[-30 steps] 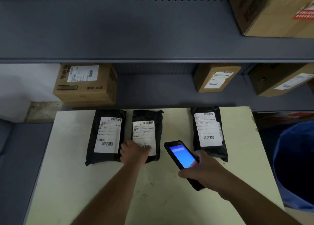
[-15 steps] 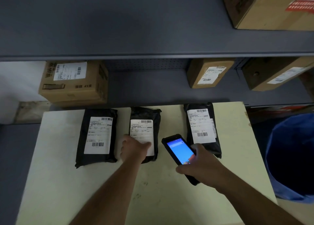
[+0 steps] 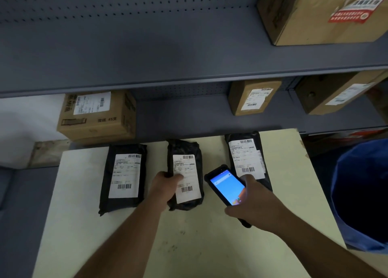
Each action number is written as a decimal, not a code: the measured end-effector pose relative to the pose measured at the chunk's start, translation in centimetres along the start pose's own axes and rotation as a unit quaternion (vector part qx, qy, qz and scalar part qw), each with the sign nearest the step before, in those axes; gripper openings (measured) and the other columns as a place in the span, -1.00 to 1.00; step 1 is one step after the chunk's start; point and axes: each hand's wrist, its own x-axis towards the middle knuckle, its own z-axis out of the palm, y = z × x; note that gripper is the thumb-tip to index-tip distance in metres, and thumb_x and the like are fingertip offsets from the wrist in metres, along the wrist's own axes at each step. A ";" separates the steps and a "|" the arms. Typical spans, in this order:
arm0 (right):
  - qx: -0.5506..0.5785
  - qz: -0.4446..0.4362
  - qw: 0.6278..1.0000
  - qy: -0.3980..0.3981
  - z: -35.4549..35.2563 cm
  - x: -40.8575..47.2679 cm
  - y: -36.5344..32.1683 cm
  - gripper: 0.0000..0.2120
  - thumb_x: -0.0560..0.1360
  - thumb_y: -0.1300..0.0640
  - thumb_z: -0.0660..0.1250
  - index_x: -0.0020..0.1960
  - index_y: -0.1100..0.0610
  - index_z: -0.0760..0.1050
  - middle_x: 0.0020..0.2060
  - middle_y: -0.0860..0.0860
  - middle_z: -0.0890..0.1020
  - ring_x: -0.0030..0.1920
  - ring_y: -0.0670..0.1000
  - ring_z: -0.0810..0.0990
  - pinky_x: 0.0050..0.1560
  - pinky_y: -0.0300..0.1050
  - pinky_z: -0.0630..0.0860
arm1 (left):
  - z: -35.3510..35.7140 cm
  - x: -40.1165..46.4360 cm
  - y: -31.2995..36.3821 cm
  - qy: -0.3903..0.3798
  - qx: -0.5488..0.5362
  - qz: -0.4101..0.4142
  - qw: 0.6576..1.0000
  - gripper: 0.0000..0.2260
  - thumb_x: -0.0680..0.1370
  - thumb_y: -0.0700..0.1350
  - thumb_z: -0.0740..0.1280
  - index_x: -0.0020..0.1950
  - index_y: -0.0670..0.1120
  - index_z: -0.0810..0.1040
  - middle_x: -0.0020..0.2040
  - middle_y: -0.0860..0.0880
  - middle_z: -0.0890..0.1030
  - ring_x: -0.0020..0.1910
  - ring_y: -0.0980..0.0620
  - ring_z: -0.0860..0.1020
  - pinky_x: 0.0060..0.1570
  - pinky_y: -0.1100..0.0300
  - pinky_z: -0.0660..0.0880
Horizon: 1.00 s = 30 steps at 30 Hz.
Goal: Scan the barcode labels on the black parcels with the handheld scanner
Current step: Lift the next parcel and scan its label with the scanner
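Left hand (image 3: 165, 185) grips the left edge of the middle black plastic parcel (image 3: 185, 172) on the pale table (image 3: 84, 214), while the right hand (image 3: 255, 204) holds the black blue-screened handheld scanner (image 3: 226, 187) beside it. I'd keep that white label (image 3: 186, 178) flat and aim the scanner's top at the lower barcode (image 3: 186, 189).

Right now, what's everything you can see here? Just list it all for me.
Black parcels: three, black with white barcode labels, in a row on the table: left, middle, right.
Handheld scanner: one, black, blue screen lit, between the middle and right parcels.
Table: one, pale yellow.
Cardboard boxes: four, brown, on grey shelves.
Bin: one, blue, right of the table.
Left hand: gripping the middle parcel's left edge.
Right hand: holding the scanner.
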 end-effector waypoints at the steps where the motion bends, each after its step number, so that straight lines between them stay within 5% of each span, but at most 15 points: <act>1: -0.002 -0.002 1.000 0.001 -0.1 -0.1 0.0 -0.48 0.24 -0.01 0.53 0.10 -0.03 0.37 -0.07 0.01 0.62 -0.45 -0.01 0.60 -0.34 -0.06 0.56 | -0.3 -0.3 0.2 0.002 -0.003 0.010 1.000 -0.84 0.54 -0.03 0.48 0.04 -0.05 0.61 -0.07 -0.04 0.71 -0.09 -0.04 0.68 -0.14 0.08 0.61; 3: -0.010 -0.007 1.000 0.001 -0.4 -0.5 -0.1 -0.44 0.26 -0.02 0.54 0.17 -0.01 0.37 -0.05 -0.02 0.62 -0.34 -0.01 0.66 -0.27 -0.05 0.63 | -0.8 -0.9 0.6 0.013 -0.015 0.022 1.000 -0.88 0.56 -0.06 0.47 -0.01 -0.02 0.56 -0.09 -0.01 0.67 -0.13 0.00 0.64 -0.23 0.13 0.53; 8: -0.033 -0.022 0.999 0.005 -0.6 -1.5 -0.6 -0.31 0.31 -0.01 0.56 0.36 -0.03 0.35 -0.05 -0.07 0.62 -0.16 -0.02 0.73 -0.14 0.01 0.71 | -2.2 -1.7 1.2 0.035 -0.058 0.049 0.996 -0.65 0.52 -0.03 0.49 0.27 -0.08 0.59 0.08 -0.07 0.71 -0.04 -0.03 0.67 -0.21 0.14 0.55; 14: -0.068 -0.041 0.997 0.004 -0.1 -2.2 -1.1 -0.35 0.30 -0.06 0.57 0.30 0.01 0.39 -0.03 -0.06 0.62 -0.07 -0.01 0.69 -0.02 0.05 0.71 | -3.7 -2.8 2.2 0.046 -0.103 0.104 0.988 -0.66 0.54 -0.13 0.48 0.31 -0.07 0.59 0.08 -0.03 0.72 -0.04 0.01 0.67 -0.24 0.17 0.54; 24: -0.101 -0.080 0.992 -0.009 1.3 -3.4 -3.1 -0.56 0.33 -0.09 0.56 -0.01 -0.01 0.36 -0.08 -0.04 0.60 -0.15 -0.02 0.62 -0.29 -0.15 0.46 | -5.8 -5.0 3.5 0.035 -0.155 0.155 0.975 -0.69 0.54 -0.13 0.51 0.21 0.04 0.52 0.08 0.04 0.69 0.00 0.05 0.69 -0.20 0.19 0.57; 30: -0.106 -0.099 0.989 -0.003 1.3 -3.7 -4.4 -0.59 0.31 -0.10 0.52 -0.07 -0.03 0.32 -0.10 -0.03 0.61 -0.14 0.00 0.62 -0.27 -0.13 0.46 | -6.7 -5.2 3.8 0.041 -0.195 0.163 0.966 -0.71 0.52 -0.16 0.53 0.15 0.08 0.53 0.08 0.06 0.70 0.02 0.03 0.71 -0.12 0.13 0.61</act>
